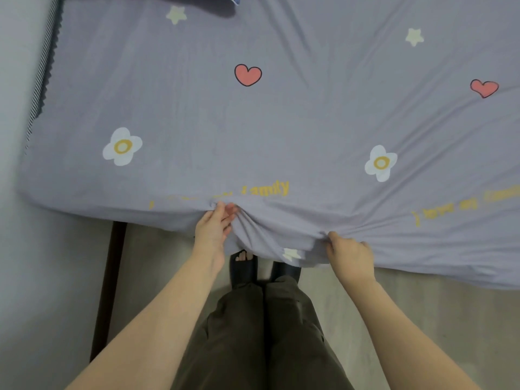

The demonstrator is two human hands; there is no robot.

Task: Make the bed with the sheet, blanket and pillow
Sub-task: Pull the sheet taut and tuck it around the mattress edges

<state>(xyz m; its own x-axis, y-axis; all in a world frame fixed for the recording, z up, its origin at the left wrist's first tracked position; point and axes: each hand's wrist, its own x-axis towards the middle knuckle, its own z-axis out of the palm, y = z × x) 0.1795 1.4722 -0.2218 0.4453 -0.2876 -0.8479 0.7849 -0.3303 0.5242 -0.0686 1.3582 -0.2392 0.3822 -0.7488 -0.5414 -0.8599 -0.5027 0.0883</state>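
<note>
A lilac sheet (281, 114) printed with hearts, flowers, stars and yellow lettering lies spread over the bed. Its near edge hangs down in front of me. My left hand (215, 226) pinches a bunch of the sheet at the bed's near edge, where folds gather. My right hand (349, 253) grips the hanging edge further right and lower. Creases fan out from both grips across the bed. A dark blue piece of bedding (225, 2) shows at the top edge; I cannot tell whether it is the blanket or the pillow.
A striped mattress edge (46, 66) shows at the far left beside a pale wall (14, 80). A dark bed-frame post (108, 291) stands at the near left corner. My legs and dark slippers (243, 270) are on the light floor, close to the bed.
</note>
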